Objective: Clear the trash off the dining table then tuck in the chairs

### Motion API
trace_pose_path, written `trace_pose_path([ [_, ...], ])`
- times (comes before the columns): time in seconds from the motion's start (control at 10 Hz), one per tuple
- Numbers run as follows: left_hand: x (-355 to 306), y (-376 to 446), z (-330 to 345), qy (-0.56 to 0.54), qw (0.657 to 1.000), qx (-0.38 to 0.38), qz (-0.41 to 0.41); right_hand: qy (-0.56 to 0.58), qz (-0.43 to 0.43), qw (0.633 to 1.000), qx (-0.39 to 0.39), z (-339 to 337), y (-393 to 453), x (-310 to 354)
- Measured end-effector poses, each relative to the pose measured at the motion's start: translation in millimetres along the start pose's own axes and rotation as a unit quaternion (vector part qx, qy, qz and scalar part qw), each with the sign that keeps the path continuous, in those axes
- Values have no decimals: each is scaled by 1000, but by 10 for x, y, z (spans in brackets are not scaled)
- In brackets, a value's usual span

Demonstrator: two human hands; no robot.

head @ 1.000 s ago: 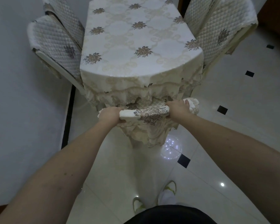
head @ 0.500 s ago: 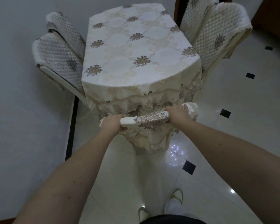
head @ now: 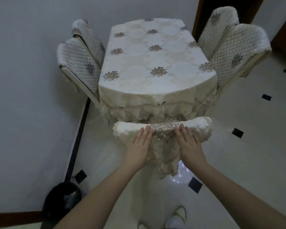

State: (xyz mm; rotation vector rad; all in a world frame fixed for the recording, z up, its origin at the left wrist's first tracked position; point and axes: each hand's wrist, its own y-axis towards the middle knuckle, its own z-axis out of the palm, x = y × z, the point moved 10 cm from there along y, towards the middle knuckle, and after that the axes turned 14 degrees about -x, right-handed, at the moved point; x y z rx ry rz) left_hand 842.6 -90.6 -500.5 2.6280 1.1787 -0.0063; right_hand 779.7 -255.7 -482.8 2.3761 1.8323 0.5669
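From the head camera, our only view, we see our left hand [head: 137, 147] and right hand [head: 189, 144] laid flat, fingers straight, against the quilted back of the near chair [head: 163, 129], pressing rather than gripping it. The chair's top rail sits just before the near end of the dining table [head: 155, 63], its cover close against the tablecloth's lace hem, so we judge this chair is nearly tucked in. The tabletop shows only its patterned cloth, with no trash on it that we can make out. What could go wrong from here: with flat palms and no grip we have little steering, so an uneven push could twist the chair and send one side against a table leg hidden under the cloth. The hanging lace could also catch between chair and table and drag the cloth askew. The glossy floor may let the chair slide further than we mean, bumping the table. Around us, two chairs on the left [head: 79, 63] lean close along the table's side by the wall, and two chairs on the right [head: 234, 47] lean against the other side. A dark trash bin [head: 61, 200] with a liner stands at the lower left near the wall, well apart from the chair's path. Nothing visible blocks the push itself.
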Motion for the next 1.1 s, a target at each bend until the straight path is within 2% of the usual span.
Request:
trace_pose_path([
  [0.2,-21,80,-104,-16,1000,12,-2,-47,-13,998,39,-82,55,10],
  [0.3,6,110,-91,-20,999,29,1,-34,-20,998,52,-128,90,6],
  [0.5,-39,142,-115,59,998,6,9,-38,-18,996,82,-115,143,43],
  [0.6,-163,128,-146,85,996,29,-12,-30,-17,997,75,-145,160,50],
  [0.7,-165,146,-191,81,995,49,-43,-72,-39,994,67,-138,159,105],
  [0.9,-115,124,-217,46,989,105,-92,-62,-46,990,114,-102,58,60],
  [1.0,44,73,-189,42,986,118,-115,-56,-24,992,112,-226,-104,-101],
  [1.1,33,-117,-305,71,989,63,-116,-16,11,998,62,-463,-491,-330],
])
